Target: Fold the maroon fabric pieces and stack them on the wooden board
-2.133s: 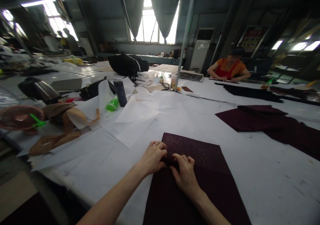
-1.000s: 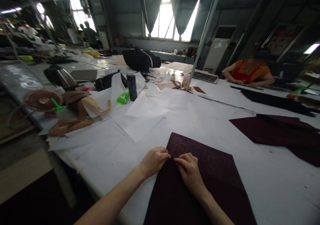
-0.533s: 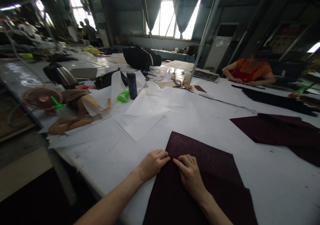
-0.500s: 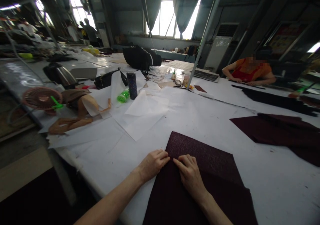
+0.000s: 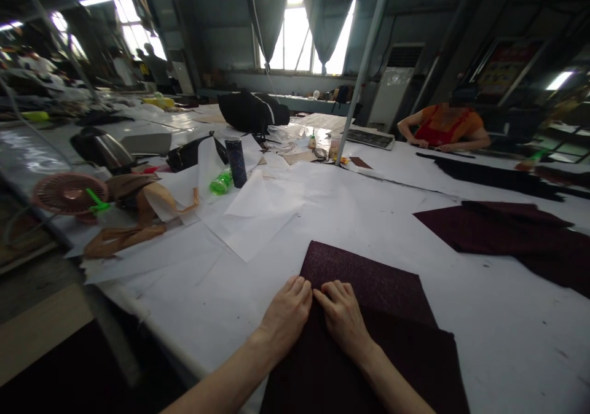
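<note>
A dark maroon fabric piece (image 5: pixel 369 279) lies folded on the white-covered table (image 5: pixel 341 217), running toward me past the lower edge of the view. Its far part looks speckled and lighter, and a darker layer covers the near part. My left hand (image 5: pixel 288 312) pinches the fabric's left edge with closed fingers. Close beside it, my right hand (image 5: pixel 343 316) has its fingers curled and pressed together on the same edge of the darker layer. The fingertips of the two hands nearly meet, and the exact grip beneath them is hidden.
More maroon fabric (image 5: pixel 498 230) lies to the right. On the left are a pink fan (image 5: pixel 69 194), a green bottle (image 5: pixel 221 183), a dark patterned cylinder (image 5: pixel 236 163) and loose white paper (image 5: pixel 262 217). A metal pole (image 5: pixel 364 76) rises mid-table. A person in orange (image 5: pixel 442 128) works across the table.
My left hand has turned, its back now more upright and closer to the fabric's edge. My right hand stays almost in place. The whole view has shifted slightly.
</note>
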### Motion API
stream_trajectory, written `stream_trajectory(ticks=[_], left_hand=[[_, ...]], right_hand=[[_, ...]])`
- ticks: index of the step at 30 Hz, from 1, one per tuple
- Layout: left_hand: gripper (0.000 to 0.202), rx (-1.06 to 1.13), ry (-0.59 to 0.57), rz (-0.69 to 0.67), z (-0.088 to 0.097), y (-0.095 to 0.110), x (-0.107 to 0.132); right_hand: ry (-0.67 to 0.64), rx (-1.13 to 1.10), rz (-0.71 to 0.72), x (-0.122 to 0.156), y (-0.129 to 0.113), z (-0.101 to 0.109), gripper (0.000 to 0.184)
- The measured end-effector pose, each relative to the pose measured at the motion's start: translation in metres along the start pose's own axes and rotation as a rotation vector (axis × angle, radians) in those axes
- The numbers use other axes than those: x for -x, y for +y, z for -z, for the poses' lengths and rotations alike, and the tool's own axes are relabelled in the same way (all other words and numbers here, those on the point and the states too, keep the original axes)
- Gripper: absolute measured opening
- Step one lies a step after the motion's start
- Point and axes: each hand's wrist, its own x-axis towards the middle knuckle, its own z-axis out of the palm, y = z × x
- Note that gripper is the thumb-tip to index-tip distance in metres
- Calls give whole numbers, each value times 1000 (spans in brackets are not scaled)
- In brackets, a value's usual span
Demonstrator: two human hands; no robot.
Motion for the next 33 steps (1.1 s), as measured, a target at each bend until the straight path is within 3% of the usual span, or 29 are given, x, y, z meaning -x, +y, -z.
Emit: stream_trajectory(ticks=[4,7,12,18,26,33], left_hand=[[36,35,-155,40,-1,7,-3],[46,29,-152,45,-2,8,-5],[43,-46,-100,9,-8,14,-7],[54,-55,-145,43,-4,23,-10],[56,-67,-121,-8,-12,37,-17],[53,-60,-118,-64,-6,52,-25]], right_hand=[[-18,-16,-9,4,6,3,27],[-27,-26,-6,9,12,7,27],[-10,-43,13,20,25,17,28],[-26,-59,2,35,39,25,31],[-28,-61,10,47,49,39,32],[-26,-27,8,59,58,50,26]])
